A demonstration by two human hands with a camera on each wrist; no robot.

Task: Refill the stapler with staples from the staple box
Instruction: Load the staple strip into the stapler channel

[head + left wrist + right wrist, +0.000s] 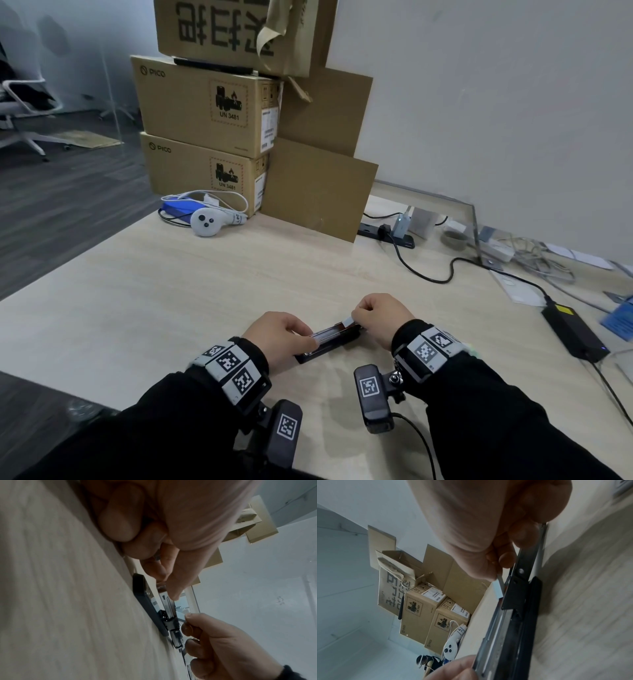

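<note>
wall [496,102]: plain white, at 1 o'clock
floor [68,192]: dark wood, at 10 o'clock
chair [24,113]: white, at 10 o'clock

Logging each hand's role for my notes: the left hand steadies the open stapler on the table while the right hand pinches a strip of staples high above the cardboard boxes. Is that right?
Not quite. The right hand pinches the strip of staples right at the open stapler, at its rear end, not above the cardboard boxes, as the head view shows. The left hand does steady it on the table.

The left hand [278,337] covers the stapler's [334,342] near end. The right hand's fingers [364,313] hide most of a small white piece [347,321]; what it is stays unclear.
</note>
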